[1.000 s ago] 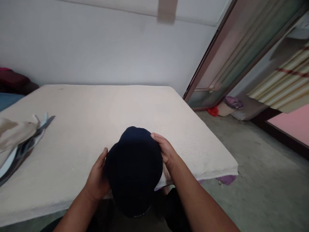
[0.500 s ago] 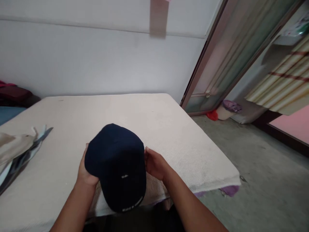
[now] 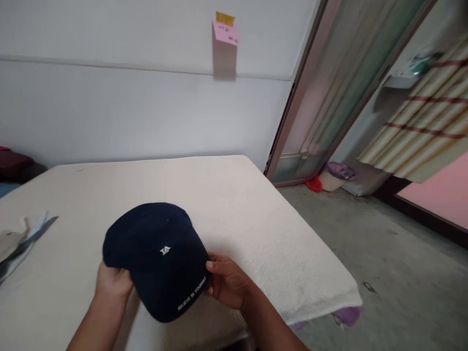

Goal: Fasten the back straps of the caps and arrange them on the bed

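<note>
A dark navy cap [image 3: 157,243] with a small white emblem and white lettering along its brim is held above the near part of a pale covered table [image 3: 234,204]. My left hand [image 3: 114,281] grips the cap's left side, its fingers hidden beneath the fabric. At the brim's right edge, my right hand [image 3: 226,280] pinches it, thumb on top. The brim points down and to the right, toward me.
Cloth items with straps [image 3: 22,243] lie at the table's left edge. A dark red item [image 3: 14,163] is behind them. Right of the table are a grey floor [image 3: 329,224], a bin [image 3: 334,176] and a sliding door [image 3: 310,97]. A pink note [image 3: 225,33] hangs on the wall.
The cap has moved left and turned so its emblem and lettering face up more clearly. My right hand has closed on the brim. The view has tilted up slightly.
</note>
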The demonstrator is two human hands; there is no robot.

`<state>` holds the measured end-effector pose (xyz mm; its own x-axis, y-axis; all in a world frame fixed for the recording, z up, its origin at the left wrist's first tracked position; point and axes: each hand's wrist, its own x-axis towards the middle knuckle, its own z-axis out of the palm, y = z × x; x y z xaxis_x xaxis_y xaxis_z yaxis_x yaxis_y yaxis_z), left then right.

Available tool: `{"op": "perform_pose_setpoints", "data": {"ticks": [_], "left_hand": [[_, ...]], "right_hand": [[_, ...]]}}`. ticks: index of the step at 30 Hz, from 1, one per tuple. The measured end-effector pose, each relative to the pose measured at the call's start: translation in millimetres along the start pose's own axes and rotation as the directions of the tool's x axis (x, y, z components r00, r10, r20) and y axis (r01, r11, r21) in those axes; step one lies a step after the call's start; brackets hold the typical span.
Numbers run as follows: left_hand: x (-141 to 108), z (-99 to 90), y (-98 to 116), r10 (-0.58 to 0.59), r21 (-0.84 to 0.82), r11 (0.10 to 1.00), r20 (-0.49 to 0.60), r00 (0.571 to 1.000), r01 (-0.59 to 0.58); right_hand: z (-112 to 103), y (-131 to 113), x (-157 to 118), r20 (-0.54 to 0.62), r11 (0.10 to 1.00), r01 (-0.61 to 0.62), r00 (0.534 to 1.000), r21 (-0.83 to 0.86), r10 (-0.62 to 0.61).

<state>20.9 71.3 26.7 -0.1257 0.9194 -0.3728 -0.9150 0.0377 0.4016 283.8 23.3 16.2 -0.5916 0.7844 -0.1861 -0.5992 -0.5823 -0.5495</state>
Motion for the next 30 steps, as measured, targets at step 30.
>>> {"op": "perform_pose_setpoints", "data": {"ticks": [30], "left_hand": [[-13, 10.1, -39, -0.208, 0.157, 0.961, -0.140, 0.968, 0.229]], "right_hand": [[-176, -185, 40, -0.761, 0.828, 0.408, 0.367, -0.385, -0.535]]}}
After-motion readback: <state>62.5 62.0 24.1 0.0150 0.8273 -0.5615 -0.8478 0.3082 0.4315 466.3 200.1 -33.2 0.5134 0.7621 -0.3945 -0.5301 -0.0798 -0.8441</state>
